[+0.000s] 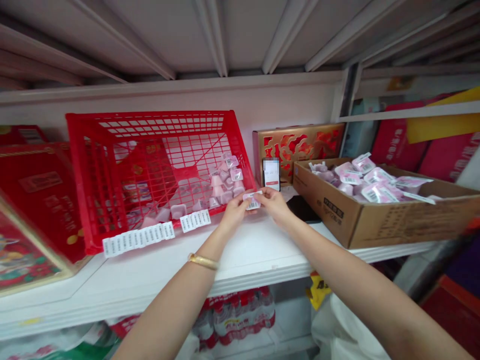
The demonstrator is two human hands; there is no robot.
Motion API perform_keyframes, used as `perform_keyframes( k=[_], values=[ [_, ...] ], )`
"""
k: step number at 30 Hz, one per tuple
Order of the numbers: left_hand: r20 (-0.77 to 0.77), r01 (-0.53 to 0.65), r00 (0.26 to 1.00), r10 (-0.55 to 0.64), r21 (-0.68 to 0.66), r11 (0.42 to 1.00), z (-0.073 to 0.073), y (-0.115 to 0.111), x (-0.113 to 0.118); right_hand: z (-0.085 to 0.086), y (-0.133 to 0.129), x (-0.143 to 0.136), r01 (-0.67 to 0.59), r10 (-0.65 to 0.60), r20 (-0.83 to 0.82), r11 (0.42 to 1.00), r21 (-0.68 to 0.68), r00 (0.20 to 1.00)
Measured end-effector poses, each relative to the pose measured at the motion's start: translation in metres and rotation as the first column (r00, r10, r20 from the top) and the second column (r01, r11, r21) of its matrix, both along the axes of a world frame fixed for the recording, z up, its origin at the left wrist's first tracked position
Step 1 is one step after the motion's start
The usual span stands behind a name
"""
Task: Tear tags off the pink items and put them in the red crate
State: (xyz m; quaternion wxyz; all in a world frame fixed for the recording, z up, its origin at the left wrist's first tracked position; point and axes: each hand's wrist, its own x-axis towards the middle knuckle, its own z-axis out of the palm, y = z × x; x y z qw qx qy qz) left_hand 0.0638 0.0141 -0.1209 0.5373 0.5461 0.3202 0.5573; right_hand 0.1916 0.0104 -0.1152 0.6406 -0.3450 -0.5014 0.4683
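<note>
Both hands meet over the white shelf, just right of a red plastic basket [240, 145]. Between them is a small pink cup [252, 200] with a white barcode label on its lid. My left hand [235, 212] grips its left side, and a gold bangle circles that wrist. My right hand [275, 204] pinches the right edge by the label. Inside the tilted basket lie several pink cups [217, 187], some with labels. Strips of white barcode stickers [138, 239] hang along the basket's front rim. The underside of the held cup is hidden by my fingers.
At right, a cardboard box [352, 220] holds many labelled pink cups. A phone [271, 175] leans against a gold and red box [300, 145]. Red gift boxes [45, 200] stand at far left. Packed water bottles [240, 320] sit below the shelf [240, 255].
</note>
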Motion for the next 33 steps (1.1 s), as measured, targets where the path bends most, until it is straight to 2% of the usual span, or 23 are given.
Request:
perform_keyframes(
  k=[2, 5, 7, 9, 13, 17, 21, 22, 24, 26, 28, 30, 33],
  values=[
    [-0.089, -0.056, 0.994, 0.061, 0.058, 0.997, 0.008, -0.004, 0.0, 0.012, -0.008, 0.004, 0.078, -0.091, 0.095, 0.989, 0.126, 0.991],
    [-0.18, -0.122, 0.972, 0.152, 0.165, 0.979, 0.026, -0.016, 0.005, 0.035, -0.03, 0.016, 0.173, -0.27, 0.256, 0.922, 0.345, 0.928],
    [-0.171, -0.105, 0.975, 0.141, 0.204, 0.973, 0.04, -0.027, 0.015, 0.051, -0.048, 0.028, 0.191, -0.361, 0.33, 0.872, 0.451, 0.872],
    [-0.139, -0.038, 0.988, 0.07, 0.22, 0.975, 0.054, -0.037, 0.03, 0.065, -0.063, 0.044, 0.202, -0.421, 0.364, 0.837, 0.508, 0.831],
    [-0.078, 0.103, 0.993, -0.087, 0.228, 0.968, 0.079, -0.042, 0.077, 0.09, -0.076, 0.091, 0.248, -0.476, 0.367, 0.817, 0.521, 0.799],
    [-0.046, 0.211, 0.977, -0.207, 0.15, 0.966, 0.093, -0.037, 0.135, 0.106, -0.077, 0.148, 0.342, -0.557, 0.439, 0.809, 0.478, 0.705],
    [-0.123, 0.324, 0.943, -0.309, 0.127, 0.938, 0.094, -0.035, 0.183, 0.11, -0.082, 0.205, 0.421, -0.572, 0.564, 0.82, 0.387, 0.596],
    [-0.163, 0.347, 0.932, -0.325, 0.13, 0.929, 0.091, -0.035, 0.192, 0.108, -0.083, 0.219, 0.458, -0.591, 0.597, 0.804, 0.38, 0.542],
    [-0.254, 0.359, 0.913, -0.318, 0.136, 0.923, 0.085, -0.034, 0.203, 0.103, -0.087, 0.241, 0.543, -0.651, 0.649, 0.734, 0.407, 0.393],
    [-0.328, 0.335, 0.906, -0.269, 0.167, 0.927, 0.077, -0.032, 0.206, 0.097, -0.09, 0.254, 0.602, -0.699, 0.674, 0.651, 0.463, 0.238],
    [-0.377, 0.309, 0.902, -0.211, 0.224, 0.924, 0.07, -0.031, 0.2, 0.094, -0.096, 0.254, 0.615, -0.729, 0.668, 0.598, 0.515, 0.15],
    [-0.407, 0.288, 0.9, -0.157, 0.285, 0.914, 0.066, -0.031, 0.184, 0.094, -0.102, 0.239, 0.591, -0.762, 0.636, 0.571, 0.57, 0.124],
    [-0.432, 0.235, 0.9, -0.064, 0.355, 0.905, 0.064, -0.031, 0.146, 0.096, -0.112, 0.2, 0.5, -0.82, 0.556, 0.541, 0.676, 0.136]
  ],
)
